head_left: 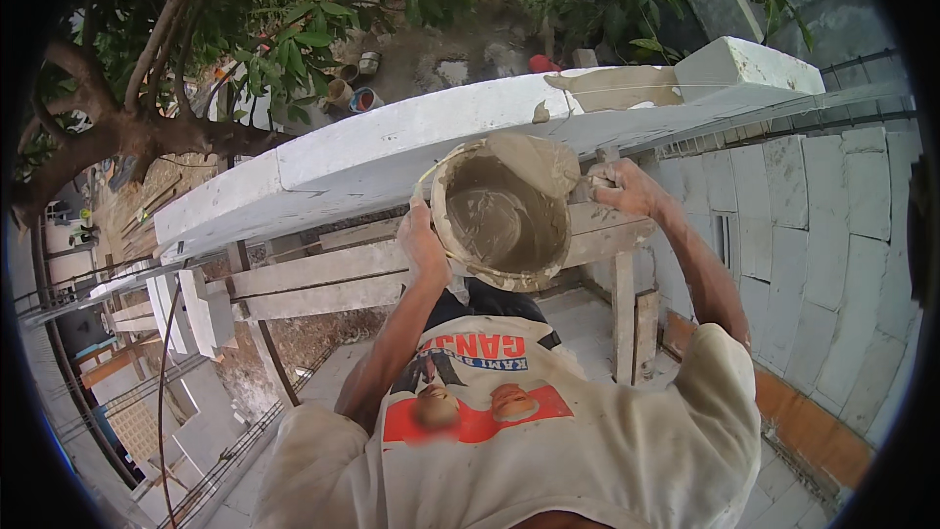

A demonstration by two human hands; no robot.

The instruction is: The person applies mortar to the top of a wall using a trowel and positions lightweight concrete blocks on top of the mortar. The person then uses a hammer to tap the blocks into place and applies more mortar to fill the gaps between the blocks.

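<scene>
My left hand (423, 243) grips the left side of a bucket (443, 225) caked with grey mortar. Wet mortar (494, 220) lines its inside and lies in the bottom. The closed fingers of my right hand (627, 188) hold a trowel (537, 163) by its handle, to the right of the bucket. Mortar coats the trowel's blade, which lies across the bucket's far rim. Just beyond the bucket runs a wall of white blocks (421, 137). A bed of fresh mortar (627, 88) covers part of its top, next to a raised end block (749, 73).
Wooden planks (313, 279) form a scaffold rail below the wall, with a post (624, 318) at the right. A block wall (813, 255) rises on my right. Tree branches (147, 127) hang over the far left. Several buckets (364, 100) stand on the ground far below.
</scene>
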